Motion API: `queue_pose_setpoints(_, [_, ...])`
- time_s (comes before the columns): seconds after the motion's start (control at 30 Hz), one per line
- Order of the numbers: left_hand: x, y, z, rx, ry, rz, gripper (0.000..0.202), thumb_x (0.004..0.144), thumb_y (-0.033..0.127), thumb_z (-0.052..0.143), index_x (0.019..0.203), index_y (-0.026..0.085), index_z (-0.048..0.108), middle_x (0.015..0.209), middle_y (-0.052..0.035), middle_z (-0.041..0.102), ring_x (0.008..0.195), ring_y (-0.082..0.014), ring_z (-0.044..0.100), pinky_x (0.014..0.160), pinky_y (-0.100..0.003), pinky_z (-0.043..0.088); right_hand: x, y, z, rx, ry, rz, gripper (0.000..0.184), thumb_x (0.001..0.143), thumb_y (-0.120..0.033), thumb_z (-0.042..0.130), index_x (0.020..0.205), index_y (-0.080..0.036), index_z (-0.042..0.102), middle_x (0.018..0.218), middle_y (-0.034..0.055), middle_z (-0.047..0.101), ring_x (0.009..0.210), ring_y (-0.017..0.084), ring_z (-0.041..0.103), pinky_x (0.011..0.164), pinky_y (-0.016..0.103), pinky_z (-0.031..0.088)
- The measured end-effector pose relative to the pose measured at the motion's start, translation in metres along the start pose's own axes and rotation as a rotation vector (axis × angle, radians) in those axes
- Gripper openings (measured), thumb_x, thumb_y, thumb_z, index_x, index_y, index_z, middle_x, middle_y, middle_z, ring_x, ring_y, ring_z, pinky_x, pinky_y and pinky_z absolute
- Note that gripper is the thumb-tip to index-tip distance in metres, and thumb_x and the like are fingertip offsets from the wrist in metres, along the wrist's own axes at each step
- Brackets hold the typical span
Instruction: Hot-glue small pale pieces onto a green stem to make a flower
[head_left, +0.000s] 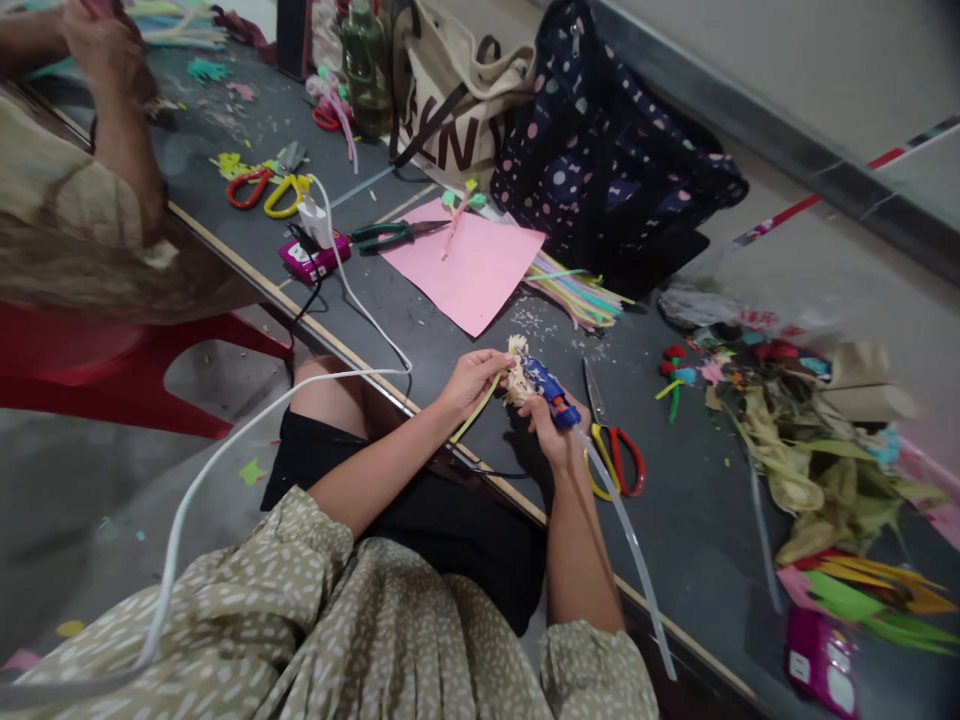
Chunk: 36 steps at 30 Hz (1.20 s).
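My right hand (551, 425) is closed round a blue glue gun (551, 392), with a clear glue stick (626, 540) trailing from its back end toward me. The gun's tip meets a small pale straw-like bundle (516, 372). My left hand (469, 380) pinches that bundle together with a thin yellow-green strip (480, 408). Both hands hover at the near edge of the dark table (465, 345).
Red-and-yellow scissors (619, 455) lie right of my right hand. Pink paper (469, 265), green pliers (390, 235), coloured strips (577, 290), bags (600, 150), a bottle (365, 65) and leafy craft scraps (817, 470) cover the table. A white cable (225, 450) crosses my lap. Another person (90, 190) sits at left.
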<state>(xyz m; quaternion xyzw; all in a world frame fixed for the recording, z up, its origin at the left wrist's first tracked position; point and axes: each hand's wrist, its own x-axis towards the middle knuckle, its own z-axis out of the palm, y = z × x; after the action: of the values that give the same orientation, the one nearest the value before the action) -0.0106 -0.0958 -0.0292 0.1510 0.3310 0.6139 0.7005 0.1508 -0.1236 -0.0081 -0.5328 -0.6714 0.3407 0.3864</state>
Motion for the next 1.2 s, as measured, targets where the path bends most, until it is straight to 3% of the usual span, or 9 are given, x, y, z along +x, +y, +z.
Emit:
queue_pose_setpoints(0.33, [-0.0013,-0.0001,-0.0002,0.007,0.002,-0.004,0.027,0.066,0.027,0.086,0.067,0.01,0.065,0.061,0.0006,0.06,0.054,-0.0049,0.053,0.054,-0.017,0.043,0.0009,0.0102,0.0023,0.055,0.034,0.048,0.033,0.081,-0.054,0.069,0.08,-0.021,0.069,0.054,-0.0019,0.062,0.044,0.013,0.056,0.045,0.025,0.046])
queue_pose_setpoints(1.2, [-0.0016,-0.0011,-0.0022,0.001,-0.017,0.026,0.032,0.058,0.031,0.091,0.066,0.011,0.068,0.063,-0.0003,0.063,0.054,-0.005,0.054,0.055,-0.017,0.045,0.0024,0.0073,-0.0014,-0.197,0.015,-0.038,0.038,0.083,-0.058,0.064,0.077,-0.02,0.068,0.051,-0.0017,0.057,0.051,0.016,0.058,0.049,0.026,0.045])
